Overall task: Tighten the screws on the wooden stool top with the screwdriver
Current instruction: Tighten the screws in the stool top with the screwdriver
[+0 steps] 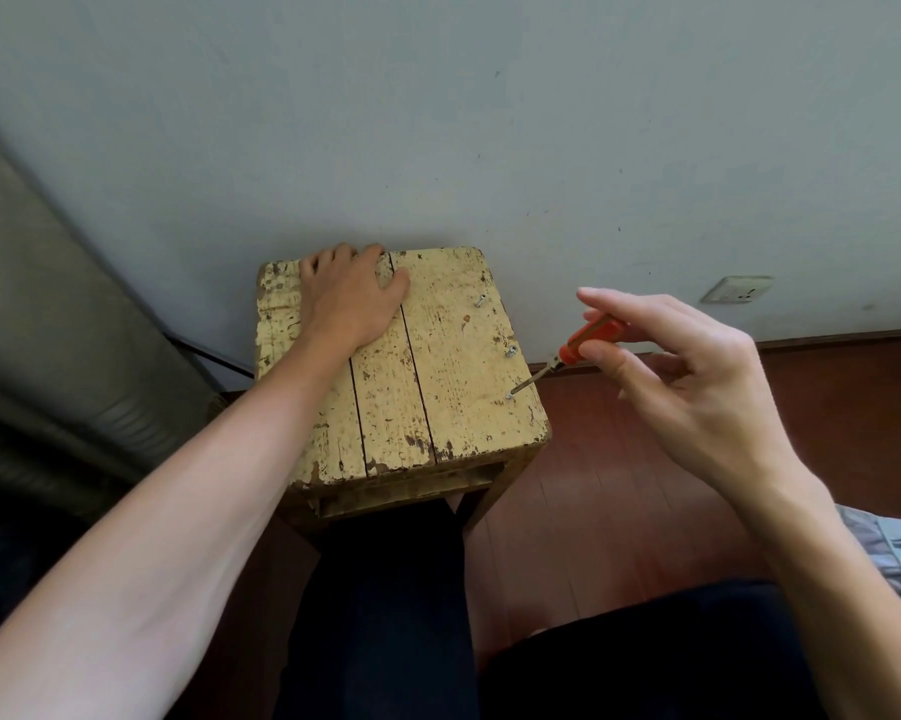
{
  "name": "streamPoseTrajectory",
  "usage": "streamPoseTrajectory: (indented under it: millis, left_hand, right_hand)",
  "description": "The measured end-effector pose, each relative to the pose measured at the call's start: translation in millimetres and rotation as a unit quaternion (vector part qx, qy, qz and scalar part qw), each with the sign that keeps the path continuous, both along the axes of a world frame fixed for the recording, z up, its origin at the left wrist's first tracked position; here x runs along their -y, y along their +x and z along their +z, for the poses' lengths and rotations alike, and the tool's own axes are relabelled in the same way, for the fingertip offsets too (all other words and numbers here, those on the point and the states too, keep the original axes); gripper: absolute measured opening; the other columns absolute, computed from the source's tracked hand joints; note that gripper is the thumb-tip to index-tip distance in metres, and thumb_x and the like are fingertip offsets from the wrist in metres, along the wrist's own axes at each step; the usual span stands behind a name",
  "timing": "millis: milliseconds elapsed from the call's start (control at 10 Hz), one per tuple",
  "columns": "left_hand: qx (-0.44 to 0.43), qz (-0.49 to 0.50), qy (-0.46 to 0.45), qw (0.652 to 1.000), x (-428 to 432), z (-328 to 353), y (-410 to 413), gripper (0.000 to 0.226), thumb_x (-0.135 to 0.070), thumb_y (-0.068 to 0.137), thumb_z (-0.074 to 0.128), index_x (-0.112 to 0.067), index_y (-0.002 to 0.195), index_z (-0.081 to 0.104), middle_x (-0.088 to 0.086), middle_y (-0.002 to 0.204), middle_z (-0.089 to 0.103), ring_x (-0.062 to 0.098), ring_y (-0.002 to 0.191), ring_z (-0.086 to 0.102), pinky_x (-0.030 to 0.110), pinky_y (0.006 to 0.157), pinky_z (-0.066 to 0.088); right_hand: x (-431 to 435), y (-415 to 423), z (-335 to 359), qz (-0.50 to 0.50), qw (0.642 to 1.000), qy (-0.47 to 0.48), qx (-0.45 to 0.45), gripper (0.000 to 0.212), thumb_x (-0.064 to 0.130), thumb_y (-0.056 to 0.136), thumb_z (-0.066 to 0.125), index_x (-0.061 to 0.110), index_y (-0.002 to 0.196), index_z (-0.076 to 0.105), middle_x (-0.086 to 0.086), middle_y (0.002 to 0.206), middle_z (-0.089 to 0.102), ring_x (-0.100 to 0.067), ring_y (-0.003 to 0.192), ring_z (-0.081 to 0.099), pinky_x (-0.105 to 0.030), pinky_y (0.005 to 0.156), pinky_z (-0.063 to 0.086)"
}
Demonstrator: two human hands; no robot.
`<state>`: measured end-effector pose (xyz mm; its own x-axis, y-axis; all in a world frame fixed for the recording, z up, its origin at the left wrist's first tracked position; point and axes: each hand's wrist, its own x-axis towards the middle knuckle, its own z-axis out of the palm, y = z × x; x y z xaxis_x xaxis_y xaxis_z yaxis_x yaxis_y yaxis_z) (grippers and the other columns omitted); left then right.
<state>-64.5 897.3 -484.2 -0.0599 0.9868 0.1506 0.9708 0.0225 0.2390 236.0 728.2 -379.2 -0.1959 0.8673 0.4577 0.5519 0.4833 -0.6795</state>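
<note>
A worn yellow wooden stool top (453, 376) of three planks stands in front of me. Three screws stick up along its right edge: a far one (480, 301), a middle one (511, 350) and a near one (511, 395). My right hand (687, 376) pinches the orange handle of a small screwdriver (588, 337) between thumb and fingers. The tool's metal tip sits on the near screw. My left hand (352, 293) lies flat on the far left of the top, fingers curled over the back edge.
The stool stands against a grey wall (438, 122) on a reddish wooden floor (620, 511). A grey cushioned seat (48, 330) is at the left. A wall socket (736, 290) sits low at the right. My dark-trousered legs (386, 615) flank the stool.
</note>
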Motion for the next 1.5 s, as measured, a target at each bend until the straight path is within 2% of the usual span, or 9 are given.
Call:
streamPoseTrajectory:
  millis: [200, 400, 500, 600, 800, 900, 1100, 1300, 1500]
  left_hand:
    - [0.0, 0.002, -0.001, 1.0, 0, 0, 0, 0.068, -0.066, 0.098, 0.028, -0.025, 0.147, 0.05, 0.011, 0.14, 0.055, 0.03, 0.132, 0.044, 0.049, 0.112, 0.027]
    - [0.008, -0.001, 0.001, 1.0, 0, 1, 0, 0.067, -0.065, 0.098, 0.029, -0.024, 0.146, 0.051, 0.01, 0.138, 0.056, 0.03, 0.131, 0.045, 0.048, 0.111, 0.025]
    - [0.007, -0.001, 0.003, 1.0, 1, 1, 0, 0.066, -0.065, 0.098, 0.03, -0.024, 0.145, 0.051, 0.011, 0.137, 0.056, 0.03, 0.131, 0.045, 0.048, 0.111, 0.026]
    - [0.009, -0.003, 0.005, 1.0, 1, 1, 0, 0.066, -0.065, 0.098, 0.03, -0.024, 0.145, 0.051, 0.011, 0.137, 0.056, 0.03, 0.131, 0.045, 0.048, 0.11, 0.026]
    - [0.005, -0.002, 0.006, 1.0, 0, -1, 0, 0.067, -0.065, 0.098, 0.029, -0.024, 0.145, 0.052, 0.011, 0.136, 0.057, 0.03, 0.13, 0.045, 0.049, 0.11, 0.027]
    - [0.006, -0.002, 0.007, 1.0, 1, 0, 0, 0.067, -0.065, 0.098, 0.029, -0.024, 0.144, 0.052, 0.011, 0.137, 0.057, 0.03, 0.13, 0.045, 0.049, 0.11, 0.027]
    - [0.005, -0.002, 0.005, 1.0, 1, 0, 0, 0.068, -0.066, 0.098, 0.027, -0.023, 0.145, 0.052, 0.011, 0.137, 0.057, 0.03, 0.13, 0.045, 0.048, 0.11, 0.027]
    - [0.003, -0.003, 0.006, 1.0, 1, 1, 1, 0.068, -0.065, 0.098, 0.028, -0.023, 0.145, 0.052, 0.011, 0.137, 0.057, 0.03, 0.131, 0.045, 0.049, 0.11, 0.027]
    - [0.005, -0.003, 0.004, 1.0, 2, 2, 1, 0.067, -0.065, 0.098, 0.028, -0.023, 0.146, 0.05, 0.011, 0.139, 0.056, 0.03, 0.132, 0.044, 0.048, 0.112, 0.026]
  right_hand:
    - [-4, 8, 2, 0.045, 0.999, -0.019, 0.021, 0.048, 0.001, 0.102, 0.07, 0.027, 0.143, 0.068, 0.013, 0.122, 0.076, -0.013, 0.112, 0.077, -0.032, 0.081, 0.062]
    - [-1, -6, -5, -0.038, 0.997, -0.025, -0.055, 0.03, 0.023, 0.092, 0.084, 0.038, 0.117, 0.075, 0.013, 0.103, 0.079, -0.013, 0.1, 0.08, -0.053, 0.063, 0.062]
    - [0, -12, -6, -0.077, 0.993, -0.026, -0.08, 0.029, 0.026, 0.088, 0.09, 0.039, 0.108, 0.074, 0.017, 0.098, 0.078, -0.007, 0.092, 0.08, -0.045, 0.065, 0.062]
    - [2, -14, -6, -0.07, 0.995, -0.022, -0.068, 0.035, 0.019, 0.093, 0.087, 0.041, 0.117, 0.076, 0.015, 0.099, 0.077, -0.014, 0.094, 0.08, -0.041, 0.063, 0.064]
    - [-2, 6, 5, 0.051, 0.998, -0.032, 0.008, 0.04, -0.001, 0.102, 0.071, 0.021, 0.136, 0.074, 0.009, 0.118, 0.078, -0.012, 0.117, 0.075, -0.023, 0.089, 0.061]
    - [-2, 4, 3, 0.034, 0.998, -0.056, -0.025, 0.038, 0.0, 0.101, 0.072, 0.026, 0.128, 0.075, 0.008, 0.108, 0.081, -0.019, 0.108, 0.079, -0.029, 0.08, 0.064]
    - [0, -8, -1, -0.029, 0.997, -0.032, -0.067, 0.033, 0.011, 0.093, 0.084, 0.035, 0.113, 0.075, 0.009, 0.101, 0.079, -0.014, 0.097, 0.078, -0.029, 0.061, 0.064]
    - [2, -14, -5, -0.059, 0.995, -0.013, -0.078, 0.029, 0.017, 0.092, 0.087, 0.034, 0.112, 0.076, 0.0, 0.1, 0.078, -0.015, 0.091, 0.079, -0.04, 0.059, 0.063]
    - [1, 2, 5, 0.023, 0.998, -0.051, -0.007, 0.038, 0.005, 0.099, 0.076, 0.024, 0.132, 0.076, 0.008, 0.114, 0.076, -0.016, 0.105, 0.077, -0.034, 0.067, 0.064]
